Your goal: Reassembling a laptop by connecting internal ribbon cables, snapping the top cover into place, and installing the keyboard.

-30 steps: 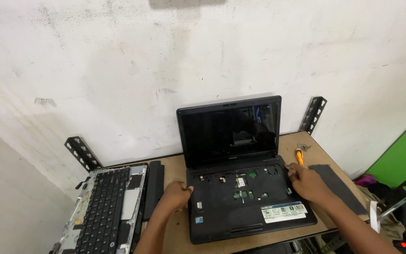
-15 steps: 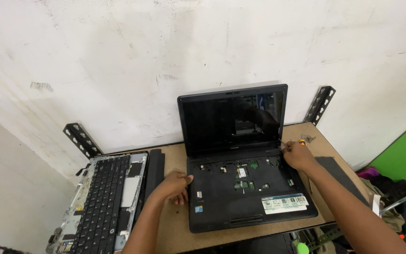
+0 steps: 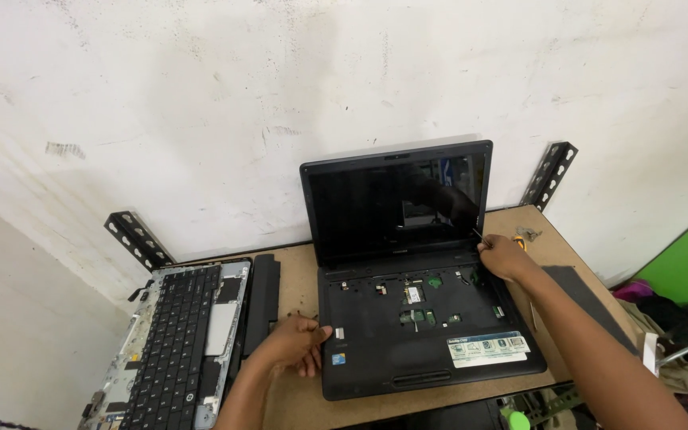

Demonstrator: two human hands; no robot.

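Observation:
An open black laptop (image 3: 408, 318) sits on the wooden bench (image 3: 296, 279), its keyboard removed so the green circuit parts inside show. My left hand (image 3: 292, 344) rests flat on the bench, fingertips touching the laptop's left front edge. My right hand (image 3: 499, 256) is at the laptop's right hinge corner, closed on a thin screwdriver whose slim shaft pokes up from the fist toward the screen (image 3: 396, 199).
A detached keyboard panel (image 3: 173, 338) and a long black battery (image 3: 260, 306) lie to the left. Black slotted brackets (image 3: 138, 239) (image 3: 549, 173) stand against the white wall. A dark flat panel (image 3: 583, 291) lies at the right. Small metal bits (image 3: 527, 235) lie near the right back corner.
My right hand has moved from the laptop's right side up to the right hinge corner with the screwdriver. The left hand stays at the left front edge. The view shifted.

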